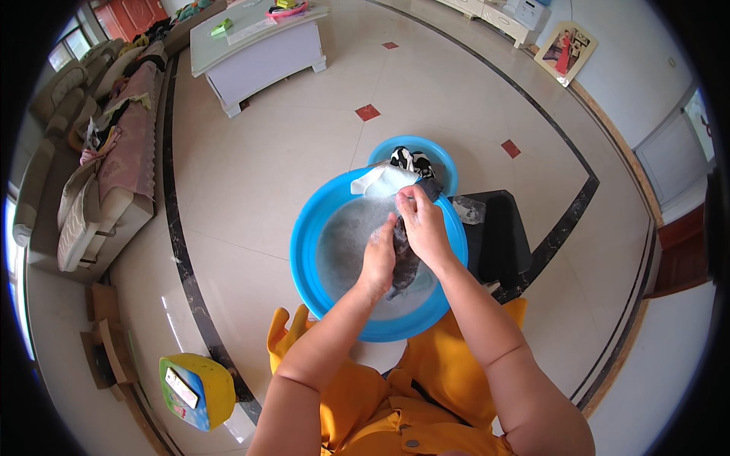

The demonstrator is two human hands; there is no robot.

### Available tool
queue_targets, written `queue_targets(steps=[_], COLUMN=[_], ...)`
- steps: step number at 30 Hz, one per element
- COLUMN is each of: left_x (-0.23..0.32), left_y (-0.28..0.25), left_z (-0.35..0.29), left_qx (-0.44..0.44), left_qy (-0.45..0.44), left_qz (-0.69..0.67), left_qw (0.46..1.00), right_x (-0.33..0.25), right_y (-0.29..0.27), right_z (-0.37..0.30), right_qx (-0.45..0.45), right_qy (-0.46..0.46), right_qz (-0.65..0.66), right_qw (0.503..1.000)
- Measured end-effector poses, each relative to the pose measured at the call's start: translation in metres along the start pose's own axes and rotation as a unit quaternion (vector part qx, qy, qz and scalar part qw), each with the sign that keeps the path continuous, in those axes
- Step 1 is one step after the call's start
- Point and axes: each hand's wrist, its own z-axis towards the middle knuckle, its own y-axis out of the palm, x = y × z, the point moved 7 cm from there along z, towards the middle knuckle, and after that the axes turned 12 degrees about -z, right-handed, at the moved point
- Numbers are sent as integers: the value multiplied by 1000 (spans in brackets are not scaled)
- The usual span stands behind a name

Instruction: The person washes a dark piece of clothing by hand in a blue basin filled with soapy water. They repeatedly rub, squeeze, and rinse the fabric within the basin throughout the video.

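Observation:
Over a large blue basin (304, 281) of cloudy, foamy water, both my hands are closed on a dark wet cloth (405, 266). My left hand (378, 258) grips it from the left side, thumb up. My right hand (423, 226) pinches its upper part, fingers bent together near the basin's far side. The lower end of the cloth hangs down to the suds, and its exact kind cannot be made out. A white cloth (382, 181) lies across the far rim, just beyond my fingers, with a dark grey piece (431, 188) beside it.
Behind stands a smaller blue basin (449, 163) holding black-and-white patterned cloth (411, 159). To the right are a black tray-like object (498, 235) and a clear item (469, 210). A yellow stool (217, 387) bears a phone (182, 387). A white table (266, 57) and a sofa (125, 159) are farther off.

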Motion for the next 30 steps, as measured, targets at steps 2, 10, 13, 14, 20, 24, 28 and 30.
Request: queue_targets(steps=[2,10,13,14,20,24,28,30], left_x=[0,29,34,37,39,30,18,13], left_y=[-9,-27,-31,-28,-34,-44,-54,-59], left_z=[9,21,29,28,26,33,34,35], left_qx=[0,-21,-57,-60,-67,-59,40,70], left_qy=[-18,74,98,94,40,52,87,78], left_qz=[-22,155,263,291,287,151,-31,-61], left_qw=[1000,985,958,950,955,985,995,993], right_x=[4,-7,-10,0,19,6,6,3], right_y=[4,0,-13,-16,-33,-32,-9,8], right_z=[-3,-11,-4,-1,9,7,-3,-13], right_qx=[-46,-46,-20,-11,73,62,21,-3], right_qy=[-6,-88,-41,-19,36,4,13,-7], right_qz=[-6,-10,95,96,87,79,-16,-43], right_qw=[999,995,994,995,993,995,1000,999])
